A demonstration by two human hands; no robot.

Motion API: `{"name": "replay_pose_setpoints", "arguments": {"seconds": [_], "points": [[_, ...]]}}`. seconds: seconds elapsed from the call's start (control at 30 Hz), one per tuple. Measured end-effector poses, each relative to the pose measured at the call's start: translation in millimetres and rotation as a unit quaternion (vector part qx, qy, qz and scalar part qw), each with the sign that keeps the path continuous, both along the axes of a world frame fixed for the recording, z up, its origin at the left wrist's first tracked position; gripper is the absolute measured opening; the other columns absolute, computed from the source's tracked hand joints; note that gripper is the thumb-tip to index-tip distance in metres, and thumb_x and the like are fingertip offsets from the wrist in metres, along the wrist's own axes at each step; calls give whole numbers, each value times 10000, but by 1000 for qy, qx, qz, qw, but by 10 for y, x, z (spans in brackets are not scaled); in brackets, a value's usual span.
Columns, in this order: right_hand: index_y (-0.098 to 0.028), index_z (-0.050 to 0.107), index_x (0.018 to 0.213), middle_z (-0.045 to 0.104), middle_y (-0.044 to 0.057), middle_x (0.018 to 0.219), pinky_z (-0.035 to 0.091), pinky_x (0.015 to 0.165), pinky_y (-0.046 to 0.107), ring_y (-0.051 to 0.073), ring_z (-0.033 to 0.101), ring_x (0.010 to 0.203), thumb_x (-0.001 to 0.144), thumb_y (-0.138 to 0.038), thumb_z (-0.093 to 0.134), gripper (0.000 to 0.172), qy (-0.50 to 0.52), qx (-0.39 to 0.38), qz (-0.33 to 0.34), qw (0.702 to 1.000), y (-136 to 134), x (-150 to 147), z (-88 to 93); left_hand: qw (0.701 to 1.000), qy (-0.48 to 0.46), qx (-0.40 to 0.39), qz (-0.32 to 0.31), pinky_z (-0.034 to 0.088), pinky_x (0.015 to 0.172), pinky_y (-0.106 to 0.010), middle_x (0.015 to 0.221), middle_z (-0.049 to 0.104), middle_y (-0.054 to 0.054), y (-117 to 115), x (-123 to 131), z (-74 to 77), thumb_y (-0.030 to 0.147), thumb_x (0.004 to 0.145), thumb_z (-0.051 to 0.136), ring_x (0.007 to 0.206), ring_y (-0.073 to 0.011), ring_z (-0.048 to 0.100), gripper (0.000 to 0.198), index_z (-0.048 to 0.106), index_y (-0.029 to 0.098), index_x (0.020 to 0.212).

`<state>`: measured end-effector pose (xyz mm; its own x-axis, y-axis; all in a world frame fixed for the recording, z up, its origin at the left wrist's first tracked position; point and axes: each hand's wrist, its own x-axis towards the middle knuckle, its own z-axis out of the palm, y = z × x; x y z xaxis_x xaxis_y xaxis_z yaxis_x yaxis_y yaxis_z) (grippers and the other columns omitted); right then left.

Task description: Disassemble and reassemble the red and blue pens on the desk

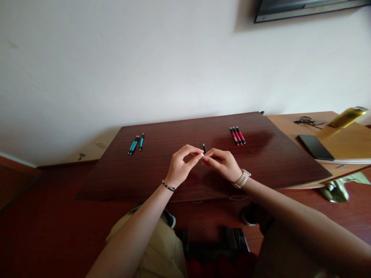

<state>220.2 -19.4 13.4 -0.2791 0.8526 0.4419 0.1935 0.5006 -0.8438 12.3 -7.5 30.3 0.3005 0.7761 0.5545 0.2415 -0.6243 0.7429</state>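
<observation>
My left hand and my right hand meet above the middle of the dark reddish-brown table. Both are closed in a pinch, their fingertips touching or nearly so. From between the fingertips a pen shows its black end, pointing away from me; the fingers hide most of it. Something small and whitish shows at the left fingertips, too small to name. Left of my hands lie several turquoise and black pens, one slightly apart. Several pink and black pens lie side by side at the right.
A wooden desk adjoins the table on the right, with a black phone, a dark cable and a yellow can. The white wall stands behind, with a dark screen high up.
</observation>
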Motion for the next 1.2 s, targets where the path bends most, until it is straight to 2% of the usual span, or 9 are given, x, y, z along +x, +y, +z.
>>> {"name": "replay_pose_setpoints", "arguments": {"seconds": [0.2,0.33,0.53,0.67,0.73,0.83,0.93,1.07,1.2], "points": [[-225,752,984,787,35,905,596,774,321,194,734,824,949,-456,755,234,81,-48,18,995,39,-48,-61,999,14,35,-28,566,990,-380,1088,750,-64,21,-10,10,274,1019,665,1052,-203,692,132,775,247,1087],[-219,717,1051,792,46,903,618,807,342,197,755,826,917,-459,791,285,145,-98,39,984,67,-49,-80,998,46,30,-38,544,1041,-404,1170,724,-74,33,-25,-12,230,1030,628,1131,-213,666,240,753,270,1231],[-218,692,1084,796,56,888,611,786,355,199,751,802,915,-486,787,331,161,-131,53,977,77,-12,-82,992,102,58,-41,510,1096,-448,1309,692,-80,83,-108,-16,186,1006,627,1233,-243,627,441,635,309,1429],[-222,680,1067,810,69,916,600,773,352,197,750,793,925,-481,775,310,159,-127,40,978,82,21,-86,983,170,52,45,464,1141,-483,1330,680,-84,234,-331,-55,216,945,714,1257,-267,611,593,539,298,1505],[-223,670,1058,818,76,945,596,768,347,193,751,787,935,-473,767,295,160,-129,32,978,89,37,-101,973,219,30,69,416,1186,-522,1430,633,-106,334,-489,-103,295,889,794,1350,-308,555,701,507,284,1529],[-225,660,1050,823,85,985,592,773,348,193,755,797,942,-480,756,293,161,-136,22,977,96,68,-131,956,293,-22,26,302,1268,-552,1631,463,-127,467,-722,-185,433,813,861,1529,-361,387,890,440,288,1584],[-230,660,1053,823,88,999,593,786,361,202,756,805,930,-506,761,318,160,-146,14,976,92,114,-162,940,335,-67,-6,257,1297,-533,1707,359,-104,556,-878,-259,493,815,842,1592,-353,294,948,381,306,1621],[-237,659,1050,820,84,1004,594,813,380,211,754,813,924,-522,760,328,157,-154,15,975,75,195,-192,932,357,-58,7,280,1283,-529,1671,418,-127,638,-935,-357,490,811,836,1567,-357,349,918,420,263,1598],[-241,656,1047,819,79,991,592,824,380,211,755,828,939,-505,750,300,166,-156,14,974,58,256,-194,936,351,-25,9,351,1235,-538,1556,556,-135,696,-886,-398,460,823,832,1461,-351,495,813,492,244,1529]]}}
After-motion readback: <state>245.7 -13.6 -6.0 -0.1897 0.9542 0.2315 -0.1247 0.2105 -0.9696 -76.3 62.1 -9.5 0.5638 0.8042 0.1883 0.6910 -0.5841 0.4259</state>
